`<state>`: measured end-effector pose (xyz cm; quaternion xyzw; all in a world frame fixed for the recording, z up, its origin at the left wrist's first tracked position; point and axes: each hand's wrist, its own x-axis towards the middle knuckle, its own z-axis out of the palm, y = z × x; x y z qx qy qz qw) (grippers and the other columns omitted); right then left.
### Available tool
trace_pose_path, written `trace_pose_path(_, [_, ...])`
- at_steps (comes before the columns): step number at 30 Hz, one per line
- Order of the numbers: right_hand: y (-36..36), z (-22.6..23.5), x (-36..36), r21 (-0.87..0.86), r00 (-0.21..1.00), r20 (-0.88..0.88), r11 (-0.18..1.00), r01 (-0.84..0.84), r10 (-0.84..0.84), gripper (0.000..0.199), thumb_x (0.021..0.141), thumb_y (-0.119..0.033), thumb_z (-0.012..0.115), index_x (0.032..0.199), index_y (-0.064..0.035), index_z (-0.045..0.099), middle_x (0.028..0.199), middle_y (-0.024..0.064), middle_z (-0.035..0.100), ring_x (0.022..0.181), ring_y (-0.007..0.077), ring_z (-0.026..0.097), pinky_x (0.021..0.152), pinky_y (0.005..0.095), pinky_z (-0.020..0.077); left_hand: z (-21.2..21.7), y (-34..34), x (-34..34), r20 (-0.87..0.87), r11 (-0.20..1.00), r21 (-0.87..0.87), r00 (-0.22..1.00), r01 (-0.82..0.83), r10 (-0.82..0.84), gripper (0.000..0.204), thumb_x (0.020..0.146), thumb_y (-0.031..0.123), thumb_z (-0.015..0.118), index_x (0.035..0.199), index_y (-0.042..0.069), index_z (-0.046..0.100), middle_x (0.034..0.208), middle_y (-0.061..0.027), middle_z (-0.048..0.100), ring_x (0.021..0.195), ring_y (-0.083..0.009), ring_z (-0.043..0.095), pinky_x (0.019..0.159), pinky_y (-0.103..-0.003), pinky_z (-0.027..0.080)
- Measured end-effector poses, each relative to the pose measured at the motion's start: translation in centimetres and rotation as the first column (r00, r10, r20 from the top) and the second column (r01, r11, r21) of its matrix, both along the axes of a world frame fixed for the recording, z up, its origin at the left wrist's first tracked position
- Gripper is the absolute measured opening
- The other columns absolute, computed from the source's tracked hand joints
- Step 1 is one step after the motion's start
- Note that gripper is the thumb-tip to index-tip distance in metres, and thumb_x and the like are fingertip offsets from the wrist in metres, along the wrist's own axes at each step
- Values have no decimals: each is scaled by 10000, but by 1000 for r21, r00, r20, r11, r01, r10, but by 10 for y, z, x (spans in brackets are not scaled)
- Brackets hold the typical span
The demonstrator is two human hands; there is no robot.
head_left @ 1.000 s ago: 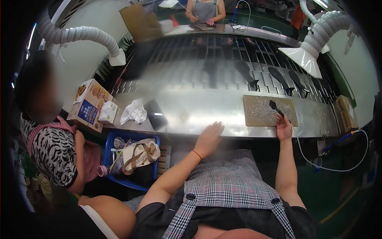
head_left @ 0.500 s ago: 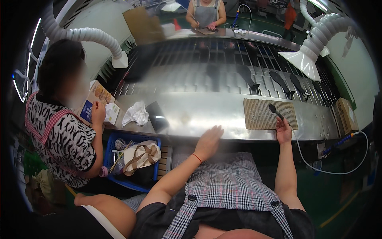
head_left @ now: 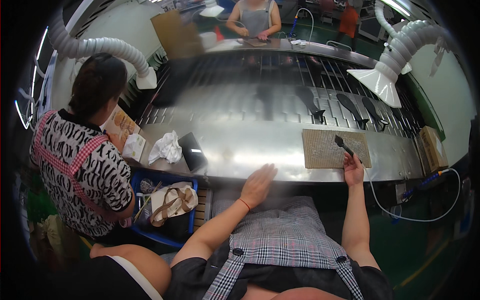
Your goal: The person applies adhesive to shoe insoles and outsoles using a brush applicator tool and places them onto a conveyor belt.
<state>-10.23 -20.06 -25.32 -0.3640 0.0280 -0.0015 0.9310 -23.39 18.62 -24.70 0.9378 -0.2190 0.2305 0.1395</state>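
Steel bench runs ahead of the right-hand grip and out to both sides. Near co-worker, patterned top, is far left of the grip. White ribbed duct hangs beyond the grip and to its right, nozzle flared. Blue basket sits well left of the grip, closer to the body, with a pale bag in it. Tan mat lies on the bench just past the grip, mostly to its left. Cardboard box stands right of the grip.

Left hand is left of the grip at the bench's near edge: flat, fingers together, nothing visible in it. Can't tell if it touches steel. Right hand I read as clamped, fingers around the handle of a black brush. Brush head points away from the grip and left, over the mat. Dark flat pieces lie beyond the grip, past the mat. Thin white tube loops right of the grip; can't tell whether it joins the brush.
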Motion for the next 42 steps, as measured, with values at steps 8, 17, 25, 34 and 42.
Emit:
trace_pose_path(8, [-6, -7, -2, -7, 998, 62, 1000, -27, 28, 246, 952, -175, 535, 1110, -4, 615, 1029, 140, 681, 894, 168, 636, 830, 267, 499, 7, 2, -2, -48, 999, 49, 999, -10, 12, 658, 797, 107, 618, 1411, 110, 382, 1460, -69, 386, 1353, -214, 362, 1068, -352, 311])
trace_pose_path(17, [-3, -2, -11, -2, 998, 40, 999, -51, 51, 237, 947, -178, 549, 1094, -10, 628, 1025, 135, 685, 890, 163, 645, 826, 252, 503, 74, 19, -10, -418, 898, -437, 895, -49, -155, 853, 844, 243, 659, 1493, 88, 128, 1334, -169, 511, 1265, -315, 468, 1021, -406, 388])
trace_pose_path(25, [-22, -17, 7, 1, 988, 79, 991, -134, 133, 300, 971, -181, 507, 1176, 26, 579, 1109, 136, 652, 969, 153, 611, 880, 245, 478, 221, 108, 49, -173, 429, -893, 984, -138, -44, 867, 941, 183, 546, 1458, -9, -123, 919, -133, 700, 700, -151, 664, 624, -217, 465])
trace_pose_path(34, [-21, -32, 26, -11, 997, 63, 999, -51, 51, 275, 958, -130, 526, 1181, 21, 583, 1090, 143, 659, 1002, 169, 621, 865, 249, 494, 75, -2, 13, -354, 997, 70, 933, -42, 64, 813, 837, 257, 652, 1480, 70, 191, 1517, -202, 204, 1383, -371, 233, 1115, -478, 231])
trace_pose_path(42, [-13, -47, 56, -115, 995, -67, 991, 66, -74, 151, 913, -158, 611, 1007, -41, 633, 952, 111, 690, 812, 137, 636, 739, 226, 493, 6, 2, 15, -329, 996, 90, 944, 7, 23, 864, 764, 132, 649, 1494, 142, 188, 1542, -140, 172, 1431, -327, 146, 1154, -468, 168])
